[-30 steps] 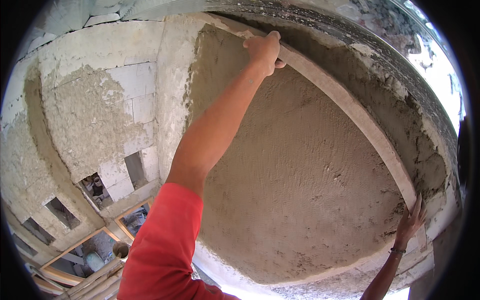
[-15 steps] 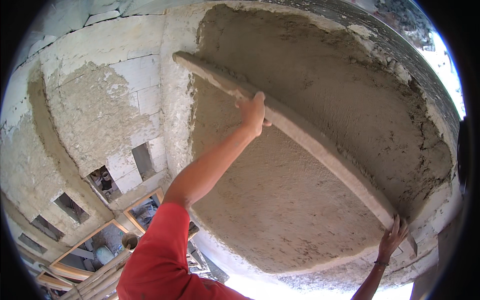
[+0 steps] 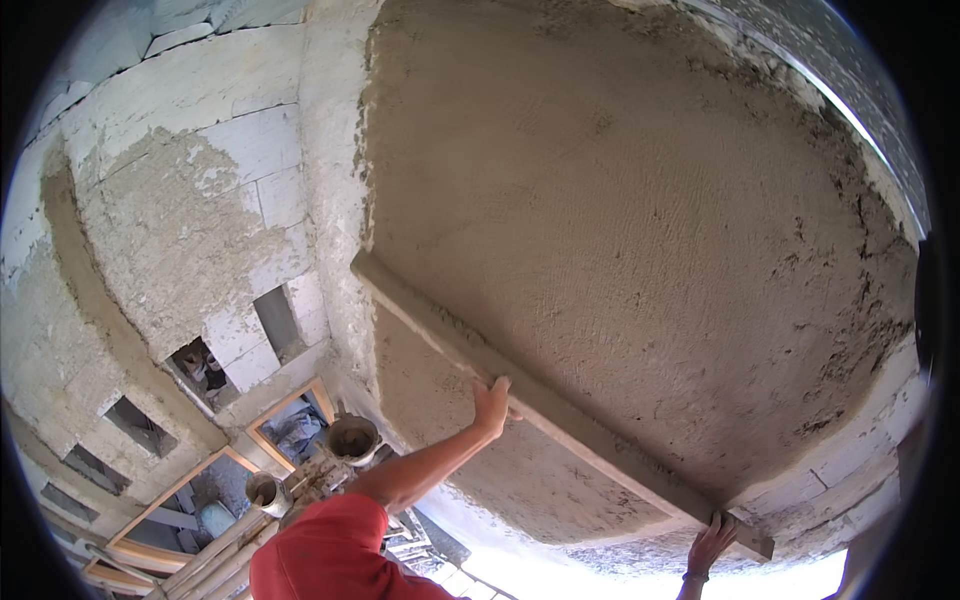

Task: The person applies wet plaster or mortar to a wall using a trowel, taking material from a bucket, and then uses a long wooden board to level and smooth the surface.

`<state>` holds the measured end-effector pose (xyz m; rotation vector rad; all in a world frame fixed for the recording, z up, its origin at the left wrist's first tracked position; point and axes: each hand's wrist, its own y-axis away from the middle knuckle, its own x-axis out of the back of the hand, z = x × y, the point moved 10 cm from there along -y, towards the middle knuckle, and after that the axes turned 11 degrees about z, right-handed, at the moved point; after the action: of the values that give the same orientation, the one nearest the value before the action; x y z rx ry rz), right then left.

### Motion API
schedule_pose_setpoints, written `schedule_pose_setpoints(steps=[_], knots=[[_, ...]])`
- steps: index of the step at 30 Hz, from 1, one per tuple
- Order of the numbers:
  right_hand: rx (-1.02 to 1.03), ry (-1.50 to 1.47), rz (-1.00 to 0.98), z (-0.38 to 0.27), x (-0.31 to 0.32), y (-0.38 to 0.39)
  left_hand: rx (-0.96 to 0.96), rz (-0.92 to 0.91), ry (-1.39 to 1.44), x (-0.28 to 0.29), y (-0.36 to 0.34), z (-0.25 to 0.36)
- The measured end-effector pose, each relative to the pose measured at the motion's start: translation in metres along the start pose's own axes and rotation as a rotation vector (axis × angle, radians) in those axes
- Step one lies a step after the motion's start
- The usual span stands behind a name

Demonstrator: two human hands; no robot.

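Note:
A long straightedge (image 3: 575,420), coated in grey mortar, lies slantwise against a wall of wet plaster (image 3: 600,220). Its left end is higher, near the plaster's left edge, and its right end lower. Around the middle of its lower edge my left hand (image 3: 490,408) is closed, thumb and fingers gripping it. Close to the right end, my right hand (image 3: 708,546) also grips it, fingers over the face. Mortar has gathered in a ragged line along the bar's upper edge. The plaster above looks fairly even, with small pits and rougher patches toward the right.
On the left stands a block wall (image 3: 170,230) with patchy render and several rectangular openings. A mortar bucket (image 3: 352,440) and a smaller bucket (image 3: 265,490) stand lower left, near wooden poles (image 3: 215,555) and wood-framed openings. Bare blocks (image 3: 840,480) border the plaster at lower right.
Both hands have drawn the straightedge down the plaster, the left end dropping too. More plaster now shows above it. The view has shifted, bringing the larger bucket into sight.

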<state>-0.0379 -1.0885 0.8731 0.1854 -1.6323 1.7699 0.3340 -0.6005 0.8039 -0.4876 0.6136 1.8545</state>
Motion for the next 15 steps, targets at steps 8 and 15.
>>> schedule_pose_setpoints(steps=[8, 15], knots=[[-0.122, -0.052, 0.104, -0.032, -0.02, 0.021, 0.046, -0.073, 0.024, 0.011, -0.027, -0.026], [0.03, -0.051, 0.353, -0.041, 0.065, -0.126, -0.115, -0.102, -0.103, -0.081, -0.072, 0.157]])
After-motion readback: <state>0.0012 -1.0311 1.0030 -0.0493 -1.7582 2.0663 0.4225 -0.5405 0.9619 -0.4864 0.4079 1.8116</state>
